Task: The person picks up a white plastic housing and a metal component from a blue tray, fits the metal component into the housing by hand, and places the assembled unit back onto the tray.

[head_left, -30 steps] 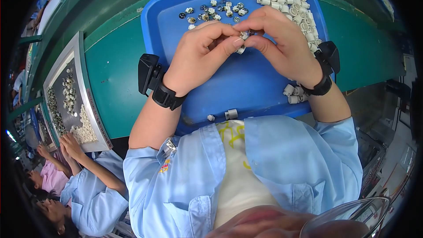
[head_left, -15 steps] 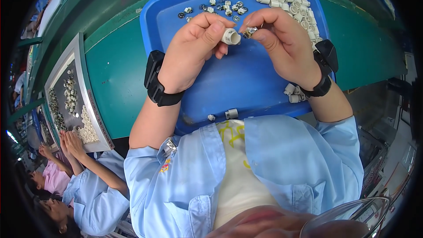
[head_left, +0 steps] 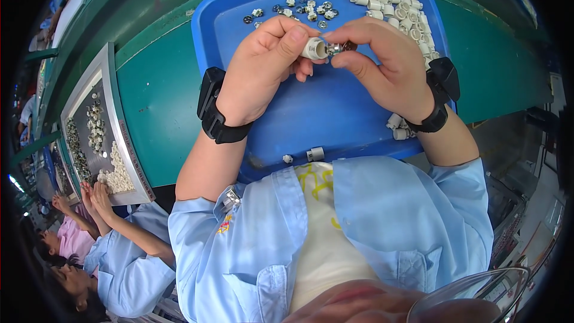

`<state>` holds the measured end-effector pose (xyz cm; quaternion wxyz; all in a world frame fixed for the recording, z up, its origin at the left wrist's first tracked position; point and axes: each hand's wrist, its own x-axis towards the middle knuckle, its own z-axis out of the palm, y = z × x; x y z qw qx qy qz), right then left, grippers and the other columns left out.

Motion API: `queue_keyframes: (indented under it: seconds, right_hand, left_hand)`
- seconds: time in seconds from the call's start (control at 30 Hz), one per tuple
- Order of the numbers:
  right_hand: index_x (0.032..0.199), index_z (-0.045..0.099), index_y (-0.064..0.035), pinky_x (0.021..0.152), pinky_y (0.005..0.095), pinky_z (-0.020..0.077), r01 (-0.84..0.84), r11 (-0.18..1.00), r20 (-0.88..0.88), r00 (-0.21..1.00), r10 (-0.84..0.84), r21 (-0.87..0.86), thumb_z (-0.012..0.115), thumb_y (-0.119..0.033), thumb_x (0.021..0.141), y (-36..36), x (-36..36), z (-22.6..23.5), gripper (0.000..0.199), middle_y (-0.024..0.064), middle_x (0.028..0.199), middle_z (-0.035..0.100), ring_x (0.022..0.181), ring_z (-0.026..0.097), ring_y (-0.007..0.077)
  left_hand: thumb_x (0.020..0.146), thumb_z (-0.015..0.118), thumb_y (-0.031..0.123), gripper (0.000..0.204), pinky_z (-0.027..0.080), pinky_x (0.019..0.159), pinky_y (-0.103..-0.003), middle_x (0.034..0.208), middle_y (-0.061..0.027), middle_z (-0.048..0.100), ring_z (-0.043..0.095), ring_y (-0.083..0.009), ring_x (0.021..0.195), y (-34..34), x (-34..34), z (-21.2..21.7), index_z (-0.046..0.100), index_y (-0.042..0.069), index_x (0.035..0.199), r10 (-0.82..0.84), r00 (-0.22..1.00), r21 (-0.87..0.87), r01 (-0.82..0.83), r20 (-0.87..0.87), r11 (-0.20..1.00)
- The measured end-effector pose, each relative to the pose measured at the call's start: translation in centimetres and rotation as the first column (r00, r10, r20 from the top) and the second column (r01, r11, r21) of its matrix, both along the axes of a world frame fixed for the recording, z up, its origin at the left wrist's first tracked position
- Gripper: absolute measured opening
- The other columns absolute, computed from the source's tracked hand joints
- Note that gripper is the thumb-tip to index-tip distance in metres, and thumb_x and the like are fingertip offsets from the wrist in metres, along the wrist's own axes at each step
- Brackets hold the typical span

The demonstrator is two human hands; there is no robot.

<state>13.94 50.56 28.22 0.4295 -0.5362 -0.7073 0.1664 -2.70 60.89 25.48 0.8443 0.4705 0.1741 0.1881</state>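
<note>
- The left hand [head_left: 263, 69] grips a small white plastic sleeve [head_left: 314, 48] between thumb and forefinger, its open end turned toward the other hand.
- The right hand [head_left: 382, 63] pinches a small metal insert [head_left: 338, 47] at its fingertips, the piece right at the mouth of the sleeve, touching or just entering it; how deep it sits cannot be told.
- Both hands hover over the middle of a blue tray [head_left: 335, 119] that rests on a green table [head_left: 155, 101].
- Judging by how things lie, this one pairing looks midway: the two parts are met but not visibly seated together.
- A good deal appears left to do: a heap of loose white sleeves [head_left: 391, 0] fills the tray's far right corner, and a scatter of small metal parts [head_left: 299, 11] lies along its far edge.
- A few white pieces [head_left: 399, 128] sit near the right wrist, and two more [head_left: 305, 157] lie at the tray's near rim; whether these are finished ones cannot be told.
- To the left, a grey metal tray [head_left: 119, 143] holds rows of small pale and dark parts, where another person's hands [head_left: 89, 194] work beside it.
- Black bands wrap both of the wearer's wrists.
</note>
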Motion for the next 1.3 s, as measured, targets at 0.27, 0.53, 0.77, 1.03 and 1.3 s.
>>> queue_keyframes:
  seconds: [0.27,0.53,0.77,1.03,1.3]
  right_hand:
    - [0.095,0.059,-0.0024,0.065,0.0267,0.0457,0.034,0.996,0.055,0.998,-0.038,0.077,0.066,-0.008,0.075,0.09,-0.31,-0.12,0.023,0.0089,0.086,0.061,0.073,0.058,0.0194]
    - [0.094,0.060,-0.0019,0.065,0.0287,0.0459,0.072,0.982,0.082,0.993,-0.087,0.175,0.067,-0.005,0.073,-0.01,-0.43,0.27,0.022,0.0089,0.086,0.061,0.073,0.058,0.0220]
    - [0.092,0.060,-0.0011,0.065,0.0297,0.0460,0.043,0.958,0.196,0.975,-0.102,0.285,0.068,-0.002,0.069,-0.40,-0.72,0.63,0.025,0.0106,0.083,0.060,0.074,0.057,0.0241]
    - [0.092,0.060,-0.0004,0.065,0.0293,0.0461,0.064,0.967,0.187,0.976,-0.113,0.247,0.069,-0.002,0.068,-0.39,-0.75,0.78,0.025,0.0112,0.083,0.060,0.073,0.057,0.0236]
    - [0.091,0.061,-0.0008,0.065,0.0281,0.0458,0.068,0.980,0.104,0.991,-0.089,0.185,0.069,-0.004,0.070,-0.49,-0.38,0.77,0.023,0.0099,0.082,0.061,0.074,0.057,0.0222]
  left_hand:
    - [0.088,0.055,0.021,0.021,0.045,0.060,-0.020,0.080,-0.0028,0.058,0.053,-0.0076,0.064,-0.12,0.02,-0.22,0.053,0.003,0.098,-0.002,1.000,0.032,0.002,-0.004,0.999]
    - [0.083,0.060,0.010,0.023,0.045,0.063,-0.020,0.081,-0.0025,0.059,0.054,-0.0076,0.067,-0.20,0.21,0.12,0.055,0.001,0.104,0.057,0.997,0.040,-0.059,0.058,0.997]
    - [0.082,0.060,0.005,0.023,0.047,0.064,-0.020,0.085,-0.0049,0.061,0.056,-0.0084,0.072,-0.04,-0.03,0.09,0.056,0.000,0.104,0.042,0.995,0.034,-0.046,0.092,0.998]
    - [0.080,0.058,-0.003,0.024,0.050,0.074,-0.024,0.100,-0.0121,0.060,0.060,-0.0138,0.086,0.02,0.10,0.04,0.052,-0.001,0.104,0.037,0.978,-0.032,-0.031,0.206,0.999]
    - [0.077,0.060,-0.008,0.030,0.051,0.076,-0.025,0.104,-0.0125,0.058,0.060,-0.0154,0.089,-0.61,0.24,-0.07,0.051,-0.002,0.105,0.065,0.965,0.165,-0.109,0.254,0.980]
